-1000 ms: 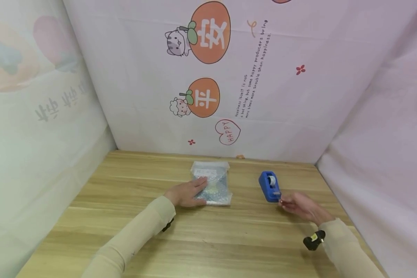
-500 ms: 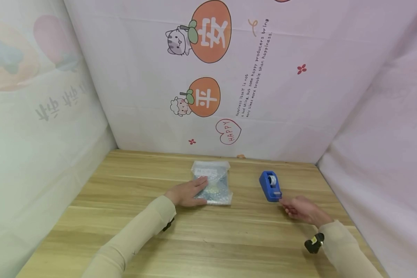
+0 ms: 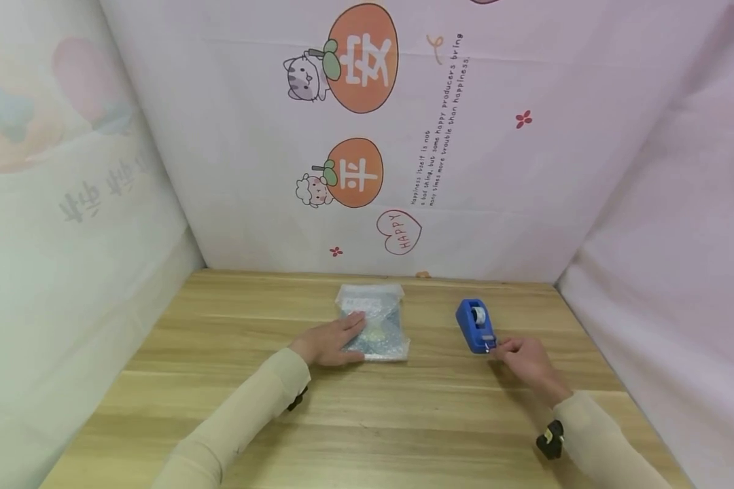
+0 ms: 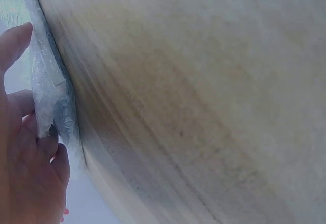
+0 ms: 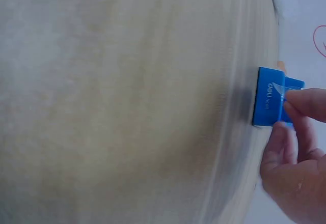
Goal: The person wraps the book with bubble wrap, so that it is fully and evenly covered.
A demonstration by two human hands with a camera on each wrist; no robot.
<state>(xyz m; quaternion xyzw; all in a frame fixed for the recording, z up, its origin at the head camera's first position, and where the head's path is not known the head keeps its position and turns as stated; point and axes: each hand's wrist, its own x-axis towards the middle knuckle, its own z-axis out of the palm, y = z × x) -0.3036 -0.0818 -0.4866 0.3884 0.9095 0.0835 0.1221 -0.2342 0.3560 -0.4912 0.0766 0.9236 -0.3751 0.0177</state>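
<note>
A flat bubble-wrap package lies on the table, with a whitish flap at its far end. My left hand rests on the package's left side, its fingers reaching over the top. In the left wrist view the thumb and fingertips touch the crinkled plastic of the bubble-wrap package. To the right stands a blue tape dispenser with a small roll in it. At its cutter end my right hand pinches clear tape between thumb and index finger, close to the dispenser's front.
The wooden table runs back to a printed white cloth wall. More cloth hangs along the left and right sides, the right one near my right arm. A black wrist camera is worn under the right sleeve.
My right hand has shifted and turned slightly at the dispenser's front, fingertips still near the cutter. The left hand stays on the package.
</note>
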